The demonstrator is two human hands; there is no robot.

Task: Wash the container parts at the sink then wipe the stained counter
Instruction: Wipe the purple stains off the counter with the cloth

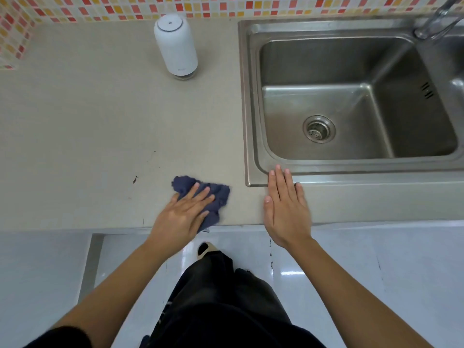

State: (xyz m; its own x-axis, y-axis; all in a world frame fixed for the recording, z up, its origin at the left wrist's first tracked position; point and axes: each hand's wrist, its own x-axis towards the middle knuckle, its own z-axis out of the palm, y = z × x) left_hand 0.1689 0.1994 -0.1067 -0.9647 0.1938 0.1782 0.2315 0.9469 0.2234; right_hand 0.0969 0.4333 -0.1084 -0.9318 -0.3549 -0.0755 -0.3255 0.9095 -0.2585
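Cloth (204,197) on counter (88,126), left of sink (253,96); container (175,46) behind.

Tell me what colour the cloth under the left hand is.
Dark navy blue. The cloth shows best in the head view, pressed flat on the counter by the left hand.

A crumpled dark blue cloth (213,194) lies flat on the beige counter (88,116) close to its front edge, just left of the sink's (251,146) front left corner. A small dark stain (135,179) sits on the counter to the cloth's left, with fainter specks near it. The white, rounded container (175,45) stands upright near the counter's back edge, left of the steel sink, whose basin holds only its drain strainer.
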